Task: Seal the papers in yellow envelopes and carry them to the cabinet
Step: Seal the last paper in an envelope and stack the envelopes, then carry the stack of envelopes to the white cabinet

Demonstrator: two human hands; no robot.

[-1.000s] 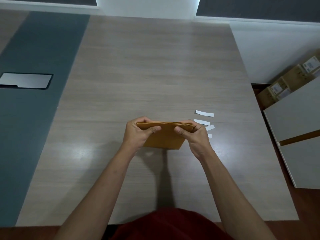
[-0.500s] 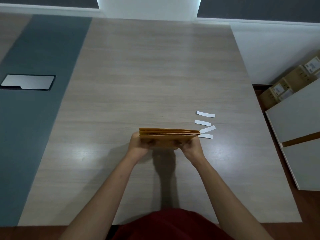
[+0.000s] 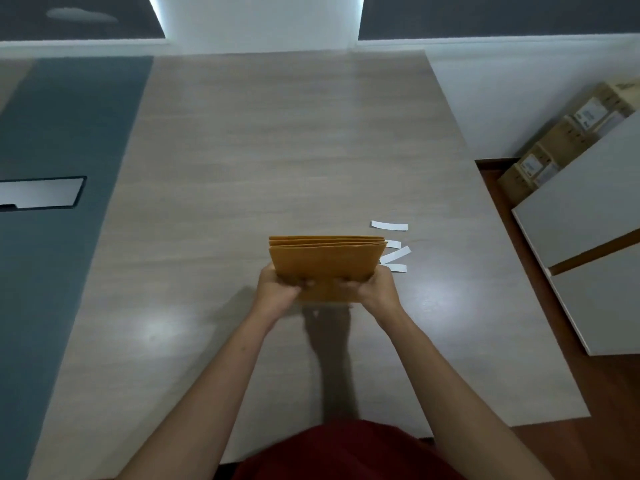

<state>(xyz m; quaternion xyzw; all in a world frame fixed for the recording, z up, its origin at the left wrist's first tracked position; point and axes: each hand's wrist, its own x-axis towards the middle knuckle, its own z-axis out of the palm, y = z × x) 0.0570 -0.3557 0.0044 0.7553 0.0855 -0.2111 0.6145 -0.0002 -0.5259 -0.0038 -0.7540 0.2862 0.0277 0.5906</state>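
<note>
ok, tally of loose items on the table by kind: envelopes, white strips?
Yellow envelopes: 1 stack, gripped by left hand and right hand; about 4 edges show, exact count unclear.
White paper strips: 4, on the table right of the stack.
Total: 5 counting the stack as 1.

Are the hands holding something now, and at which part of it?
Yes. The left hand and right hand together grip a stack of yellow envelopes by its near bottom corners, one hand at each corner.
</note>
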